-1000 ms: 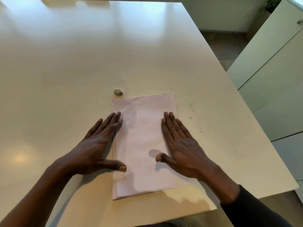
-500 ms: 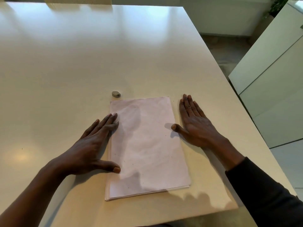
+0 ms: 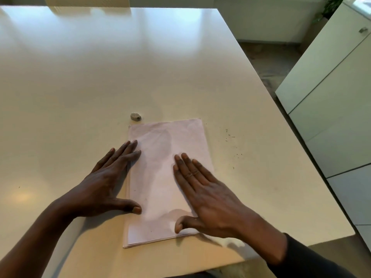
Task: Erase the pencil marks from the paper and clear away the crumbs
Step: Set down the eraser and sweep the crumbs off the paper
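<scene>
Presently, both hands lie flat and grip nothing. The right hand (image 3: 208, 195) rests palm-down on the paper (image 3: 160, 177), its fingers (image 3: 186, 167) straight and held close together, pointing away from the person and slightly leftward. The left hand (image 3: 106, 183) lies on the paper's left margin, its fingers (image 3: 124, 151) extended and slightly fanned, the thumb tip pressing the sheet's edge.

The paper is a thin stack lying on the worktop (image 3: 100, 67), long axis running away from the person, directly beneath the right fingers. No distinct pencil marks are legible on it; only faint specks show.

The crumbs (image 3: 230, 137) lie scattered on the bare worktop to the right of the right fingers and a little beyond them, just past the paper's right edge. The right hand is plainly the nearer. Judgement: a rightward sweep of that hand, with the left hand pinning the stack, would carry debris toward them and on to the worktop's right edge.

The eraser (image 3: 136, 116) sits beyond the left fingers, just off the paper's far-left corner, apart from both hands. Nothing obstructs the sweep path. White cabinets (image 3: 331, 97) stand well apart to the right.
</scene>
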